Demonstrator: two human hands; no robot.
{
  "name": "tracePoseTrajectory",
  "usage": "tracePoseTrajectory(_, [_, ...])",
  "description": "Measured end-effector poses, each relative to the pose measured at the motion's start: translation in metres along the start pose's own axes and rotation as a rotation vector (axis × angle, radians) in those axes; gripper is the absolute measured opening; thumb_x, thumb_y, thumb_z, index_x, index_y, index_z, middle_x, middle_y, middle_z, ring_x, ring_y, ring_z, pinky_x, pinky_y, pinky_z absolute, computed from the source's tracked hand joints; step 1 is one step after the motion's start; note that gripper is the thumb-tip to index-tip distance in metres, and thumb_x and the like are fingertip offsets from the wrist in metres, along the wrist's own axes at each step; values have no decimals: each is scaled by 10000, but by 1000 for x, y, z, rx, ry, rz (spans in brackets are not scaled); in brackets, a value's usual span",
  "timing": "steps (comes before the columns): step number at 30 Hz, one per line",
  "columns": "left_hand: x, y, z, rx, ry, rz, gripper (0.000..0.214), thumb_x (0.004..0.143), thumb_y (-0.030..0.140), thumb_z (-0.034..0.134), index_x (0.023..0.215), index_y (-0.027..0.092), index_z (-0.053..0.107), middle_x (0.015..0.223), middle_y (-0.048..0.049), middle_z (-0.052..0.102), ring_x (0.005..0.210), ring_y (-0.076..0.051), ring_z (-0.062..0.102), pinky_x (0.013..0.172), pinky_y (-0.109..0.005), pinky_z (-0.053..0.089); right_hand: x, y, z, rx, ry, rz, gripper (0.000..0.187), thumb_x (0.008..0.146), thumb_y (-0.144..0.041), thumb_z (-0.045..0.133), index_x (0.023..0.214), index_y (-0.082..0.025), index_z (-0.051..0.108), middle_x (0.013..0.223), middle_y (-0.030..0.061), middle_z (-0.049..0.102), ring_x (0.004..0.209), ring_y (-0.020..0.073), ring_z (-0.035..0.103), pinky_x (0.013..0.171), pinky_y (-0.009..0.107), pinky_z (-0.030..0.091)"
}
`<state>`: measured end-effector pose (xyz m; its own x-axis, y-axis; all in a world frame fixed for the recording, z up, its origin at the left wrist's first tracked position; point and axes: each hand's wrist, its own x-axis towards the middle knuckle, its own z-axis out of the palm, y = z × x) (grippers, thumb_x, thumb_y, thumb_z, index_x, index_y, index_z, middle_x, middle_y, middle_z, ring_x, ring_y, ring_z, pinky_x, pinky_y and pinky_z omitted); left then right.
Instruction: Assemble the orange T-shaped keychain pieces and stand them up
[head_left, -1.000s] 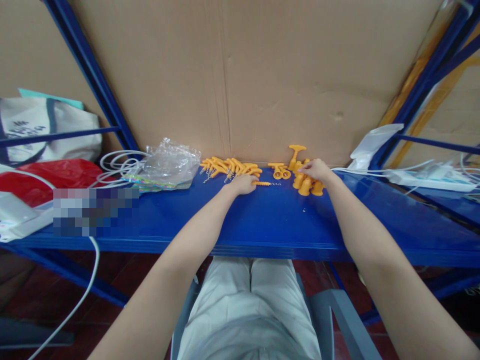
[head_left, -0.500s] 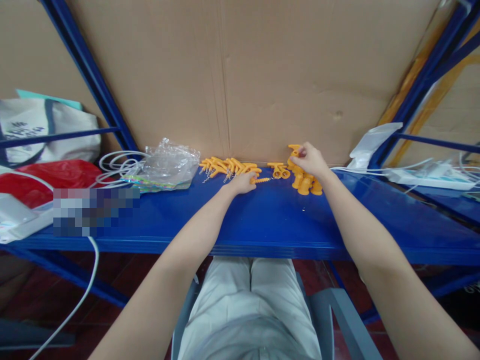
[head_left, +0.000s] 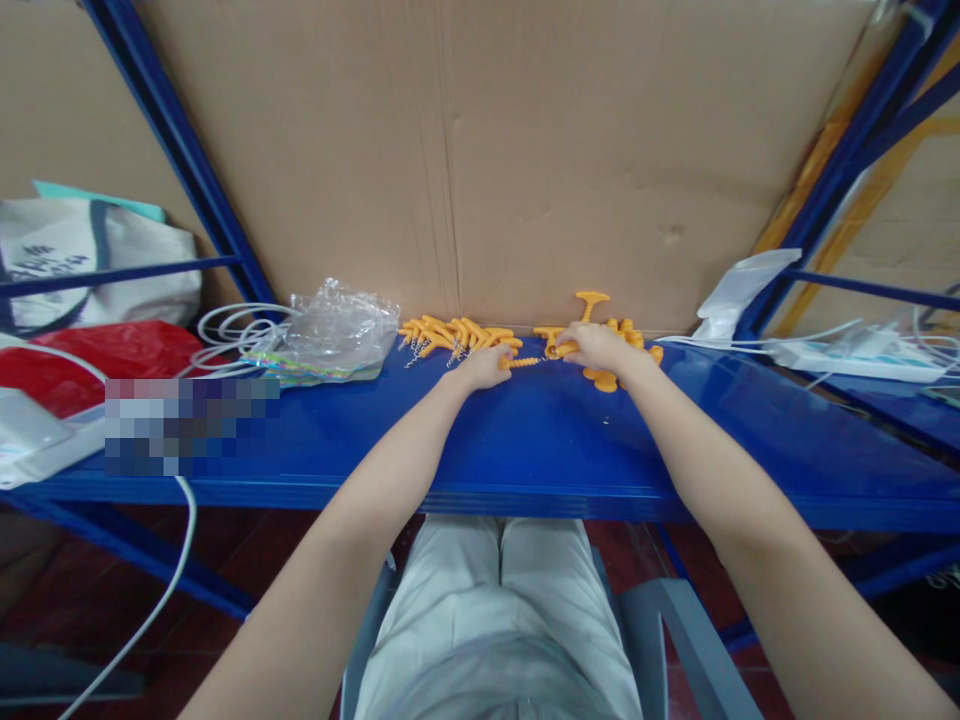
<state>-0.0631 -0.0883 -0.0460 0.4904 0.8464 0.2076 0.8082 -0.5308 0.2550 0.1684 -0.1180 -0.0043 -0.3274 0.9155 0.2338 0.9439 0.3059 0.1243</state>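
My left hand [head_left: 489, 368] is closed around the handle of a yellow plastic corkscrew [head_left: 523, 362]; its ribbed shank and metal spiral point right. Just left lies a row of similar yellow corkscrews [head_left: 442, 335], spirals toward me. My right hand [head_left: 592, 345] is closed on a yellow hollow piece [head_left: 568, 350] close to the spiral's tip, partly hidden by the fingers. Behind that hand stands a yellow T-shaped piece [head_left: 592, 298]. More yellow bell-ended pieces [head_left: 602, 380] lie under and beside my right wrist, partly covered.
Clear plastic bags [head_left: 337, 330] and white cables [head_left: 240, 330] lie to the left on the blue table [head_left: 525, 440], near a red bag [head_left: 127, 360]. A cardboard panel [head_left: 525, 150] stands behind. White power strips [head_left: 862, 358] are at right.
My right hand has moved left and toward me, away from the T-shaped piece, closer to my left hand. Some bell-ended pieces have shifted. My left hand stays put with the corkscrew.
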Motion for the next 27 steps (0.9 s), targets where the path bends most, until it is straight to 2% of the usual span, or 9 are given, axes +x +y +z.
tracePoseTrajectory(5, [2,-4,2,-14,22,16,444,831,153,601,1270,158,662,1191,-125,741,1119,-276,705,1018,-364,533,2,3,4,-13,-7,14,409,897,-148,607,1270,-258,735,1335,86,715,1242,288,659,1035,396,501])
tracePoseTrajectory(11, [1,-2,3,-36,54,28,527,830,137,599,1356,168,623,1234,-108,724,1159,-257,690,1046,-328,510,5,-1,8,156,-25,-88,340,897,-173,616,1208,-239,736,1301,60,734,1205,260,669,1026,374,491])
tracePoseTrajectory(14, [1,-1,3,-31,61,28,543,830,125,597,1371,169,616,1248,-105,718,1173,-251,687,1050,-317,505,5,0,8,188,-26,-61,337,888,-154,614,1190,-247,731,1288,59,740,1203,267,669,1024,392,497])
tracePoseTrajectory(19, [1,-3,2,18,25,-9,402,843,142,595,1236,163,678,1161,-110,738,1111,-270,706,995,-347,537,1,7,3,225,-10,-3,356,860,-108,630,1187,-226,709,1259,75,751,1158,250,695,1020,379,518])
tracePoseTrajectory(23, [0,0,0,34,31,-22,364,852,135,597,1204,158,684,1166,-114,741,1084,-268,709,989,-353,538,-3,3,-4,228,-22,-3,319,864,-94,643,1146,-231,697,1229,55,759,1115,233,711,995,354,533])
tracePoseTrajectory(27, [-6,5,-4,67,14,-33,368,888,124,574,1244,126,664,1195,-122,745,1066,-269,705,972,-337,535,-7,-9,-11,219,-65,8,305,886,-63,643,1176,-145,686,1264,117,741,1146,236,696,999,296,510])
